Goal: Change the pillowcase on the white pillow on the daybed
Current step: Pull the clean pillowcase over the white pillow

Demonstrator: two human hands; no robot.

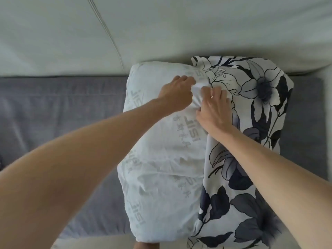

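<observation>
Both our left hand [177, 95] and right hand [213, 108] pinch the white pillow [161, 159] beside the floral pillowcase [251, 105] mouth; the pillow's long axis runs toward us.

Left hand [177, 95] fingertips were buried in bunched pillow [161, 159] fabric, grip unclear. Pillow's right half sat hidden inside the floral pillowcase [251, 108]; the case ran off the bottom edge. Both forearms were cropped by the frame. Pillow print was too faint to read.

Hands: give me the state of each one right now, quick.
Left hand: closed, gripping a bunch of the white pillow.
Right hand: closed, pinching the edge of the floral pillowcase.
</observation>
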